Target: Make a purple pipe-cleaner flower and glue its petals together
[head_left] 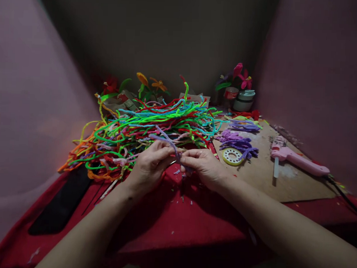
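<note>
Between my two hands is a purple pipe cleaner (170, 140), its fuzzy ends sticking up and to the left. My left hand (154, 158) pinches it with thumb and forefinger. Close against it, my right hand (202, 164) has its fingertips closed on the lower part of the same stem. The fingers hide where it bends or joins. Just behind my hands spreads a large tangled heap of coloured pipe cleaners (167, 116), in green, red, blue, orange and pink. Small purple scraps (177, 172) lie on the red cloth (175, 224) below.
On the right, a cardboard sheet (259, 180) carries a pink hot glue gun (300, 159), a round tape roll (232, 156) and purple pipe cleaner bundles (239, 144). A black phone-like slab (60, 200) lies at left. Pipe cleaner flowers (159, 85) and a lidded jar (244, 100) stand behind.
</note>
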Demonstrator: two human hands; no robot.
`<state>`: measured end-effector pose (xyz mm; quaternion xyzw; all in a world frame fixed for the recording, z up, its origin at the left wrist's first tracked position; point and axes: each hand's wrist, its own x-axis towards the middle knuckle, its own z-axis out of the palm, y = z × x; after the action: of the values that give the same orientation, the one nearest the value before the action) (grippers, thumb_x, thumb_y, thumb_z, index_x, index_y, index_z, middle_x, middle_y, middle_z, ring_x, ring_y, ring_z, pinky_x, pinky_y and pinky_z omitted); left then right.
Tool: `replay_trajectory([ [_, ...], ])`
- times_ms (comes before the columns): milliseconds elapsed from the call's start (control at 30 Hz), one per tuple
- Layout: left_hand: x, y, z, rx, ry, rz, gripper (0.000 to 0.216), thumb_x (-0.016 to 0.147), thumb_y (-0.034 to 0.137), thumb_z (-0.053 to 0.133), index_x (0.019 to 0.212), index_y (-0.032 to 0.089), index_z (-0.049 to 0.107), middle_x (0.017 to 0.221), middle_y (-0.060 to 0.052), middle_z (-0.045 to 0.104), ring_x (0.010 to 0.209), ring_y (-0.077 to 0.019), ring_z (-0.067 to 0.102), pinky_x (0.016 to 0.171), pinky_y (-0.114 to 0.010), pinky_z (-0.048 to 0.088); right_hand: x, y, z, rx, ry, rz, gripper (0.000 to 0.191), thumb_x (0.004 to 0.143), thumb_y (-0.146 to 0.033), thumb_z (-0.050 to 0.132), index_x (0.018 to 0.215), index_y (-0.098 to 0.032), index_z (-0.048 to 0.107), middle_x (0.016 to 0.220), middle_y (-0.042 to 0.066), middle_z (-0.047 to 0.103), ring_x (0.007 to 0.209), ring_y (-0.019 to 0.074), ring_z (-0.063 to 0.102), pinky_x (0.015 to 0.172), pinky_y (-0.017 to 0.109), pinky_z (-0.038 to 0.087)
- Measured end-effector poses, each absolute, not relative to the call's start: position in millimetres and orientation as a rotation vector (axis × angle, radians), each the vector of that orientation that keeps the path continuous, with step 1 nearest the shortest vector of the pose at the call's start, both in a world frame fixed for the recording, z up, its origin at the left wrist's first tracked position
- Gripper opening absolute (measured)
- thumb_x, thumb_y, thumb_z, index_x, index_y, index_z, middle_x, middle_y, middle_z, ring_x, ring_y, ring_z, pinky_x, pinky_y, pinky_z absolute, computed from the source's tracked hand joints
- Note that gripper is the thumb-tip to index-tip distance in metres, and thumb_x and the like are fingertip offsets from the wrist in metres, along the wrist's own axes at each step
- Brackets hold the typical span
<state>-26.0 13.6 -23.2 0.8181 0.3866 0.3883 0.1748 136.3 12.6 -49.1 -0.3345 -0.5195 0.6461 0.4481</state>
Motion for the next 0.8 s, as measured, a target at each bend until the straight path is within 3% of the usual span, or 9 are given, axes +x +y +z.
replay_trajectory([
  [200, -36.4, 9.9, -11.6, 3.17, 1.067, 0.889, 0.014, 0.078, 0.018, 0.053, 0.078, 0.023, 0.067, 0.086, -0.005, 0.061, 0.079, -0.0188, 0.046, 0.071, -0.032, 0.035, 141.0, 12.4, -43.7, -0.888, -1.512, 1.55, 0.015, 0.071, -0.019, 0.054, 0.057, -0.014, 0.055, 0.051, -0.003, 0.049, 0.048, 0.0074, 0.04, 0.05, 0.022, 0.03],
  [300, -32.3, 4.5, -2.6, 3.257, 1.072, 0.618, 0.016, 0.08, 0.019, 0.049, 0.07, 0.02, 0.062, 0.072, -0.004, 0.06, 0.071, -0.018, 0.044, 0.068, -0.034, 0.032, 141.5, 11.6, -45.1, -0.91, -1.671, 1.407, 0.015, 0.072, -0.017, 0.052, 0.057, -0.014, 0.053, 0.051, -0.004, 0.046, 0.048, 0.007, 0.039, 0.05, 0.021, 0.03],
  [400, -27.2, 4.4, 1.9, 2.961, 1.182, 0.508, 0.02, 0.078, 0.018, 0.047, 0.06, 0.017, 0.056, 0.061, -0.002, 0.054, 0.062, -0.0147, 0.041, 0.061, -0.03, 0.031, 140.6, 8.2, -49.4, -0.917, -1.924, 0.973, 0.017, 0.074, -0.013, 0.048, 0.058, -0.014, 0.054, 0.052, -0.003, 0.046, 0.051, 0.0079, 0.04, 0.051, 0.021, 0.031],
  [500, -25.5, 10.2, -0.1, 2.189, 1.311, 0.454, 0.017, 0.07, 0.02, 0.051, 0.054, 0.016, 0.051, 0.051, 0.002, 0.045, 0.05, -0.01, 0.037, 0.05, -0.024, 0.028, 138.6, 2.7, -53.1, -0.861, -2.074, 0.44, 0.017, 0.077, -0.012, 0.046, 0.063, -0.013, 0.056, 0.058, 0.001, 0.053, 0.056, 0.0109, 0.045, 0.056, 0.024, 0.033],
  [633, -27.5, 16.4, -10.8, 1.276, 1.082, 0.482, 0.016, 0.061, 0.018, 0.053, 0.047, 0.015, 0.046, 0.043, 0.004, 0.039, 0.041, -0.007, 0.031, 0.044, -0.023, 0.025, 137.1, -3.7, -53.5, -0.721, -2.113, -0.125, 0.022, 0.081, -0.013, 0.043, 0.063, -0.013, 0.056, 0.059, 0.006, 0.056, 0.059, 0.0148, 0.046, 0.06, 0.029, 0.036],
  [700, -28.2, 14.8, -12.8, 1.121, 0.967, 0.506, 0.017, 0.061, 0.018, 0.052, 0.045, 0.014, 0.046, 0.043, 0.002, 0.04, 0.042, -0.0074, 0.033, 0.044, -0.023, 0.028, 137.6, -6.0, -51.4, -0.691, -2.091, -0.204, 0.022, 0.082, -0.013, 0.043, 0.065, -0.013, 0.057, 0.06, 0.007, 0.057, 0.06, 0.0159, 0.046, 0.062, 0.031, 0.037],
  [800, -29.1, 8.1, -5.9, 1.254, 1.032, 0.633, 0.015, 0.069, 0.021, 0.056, 0.056, 0.013, 0.055, 0.051, 0.002, 0.048, 0.047, -0.0076, 0.041, 0.049, -0.021, 0.033, 139.1, -8.0, -45.7, -0.723, -1.973, 0.073, 0.016, 0.081, -0.012, 0.045, 0.071, -0.013, 0.058, 0.065, 0.006, 0.059, 0.063, 0.0148, 0.05, 0.062, 0.028, 0.04],
])
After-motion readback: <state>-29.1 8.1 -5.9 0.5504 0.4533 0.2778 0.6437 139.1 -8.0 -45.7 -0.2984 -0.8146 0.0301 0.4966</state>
